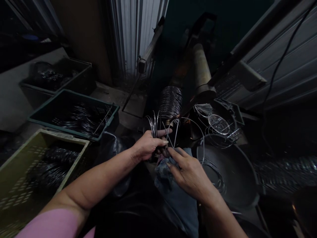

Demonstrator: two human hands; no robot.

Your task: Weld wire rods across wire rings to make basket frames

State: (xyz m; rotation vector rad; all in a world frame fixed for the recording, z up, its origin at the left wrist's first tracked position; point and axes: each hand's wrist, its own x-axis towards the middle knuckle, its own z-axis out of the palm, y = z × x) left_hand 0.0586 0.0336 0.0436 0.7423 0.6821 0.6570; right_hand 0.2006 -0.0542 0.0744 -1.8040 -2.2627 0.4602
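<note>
My left hand (148, 145) is closed around several shiny metal wire rings (153, 123), which stand up from its fingers. My right hand (187, 167) is closed at the fingertips on a wire ring (203, 135), whose loop arcs out to the right. Between the two hands, straight wire ends cross each other just in front of the machine's tip. Right behind them, a tight stack of wire coils (170, 100) sits on the machine. Blue cloth (178, 195) lies under my right hand. The exact contact at the fingertips is dark and partly hidden.
To the left stand a yellow crate (22, 152) and a green crate (71, 94) with wire rings inside, and a grey bin (34, 91) behind. At right are a large dark basin (237, 178) and a wire basket (219, 125). A machine cylinder (201, 66) rises ahead.
</note>
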